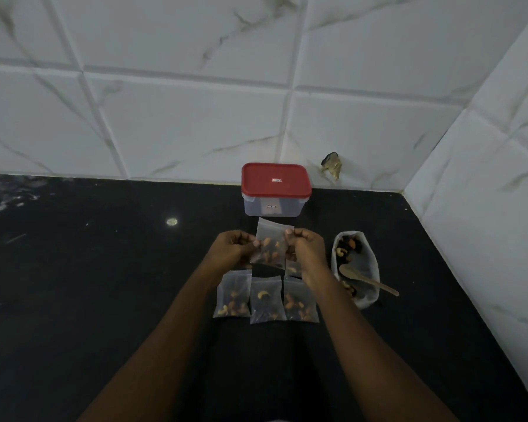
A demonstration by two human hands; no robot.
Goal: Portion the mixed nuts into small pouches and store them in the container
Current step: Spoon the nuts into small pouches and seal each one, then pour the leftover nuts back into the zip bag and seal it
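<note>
Head view: L hand [235, 246] & R hand [307, 246] are pinching pouch [273, 231] sides, just before lidded container [275, 193]; uneven pull is probably risking unsealed top, nuts [269, 242] spilling onto counter [104, 269].

A glossy black countertop [89, 284] runs to a corner where the far wall [180, 117] and the right wall [485, 193], both of large white marble-veined tiles, meet, with a chipped patch [331, 166] low on the far wall and a small glint of light [171, 221] on the dim counter.
</note>
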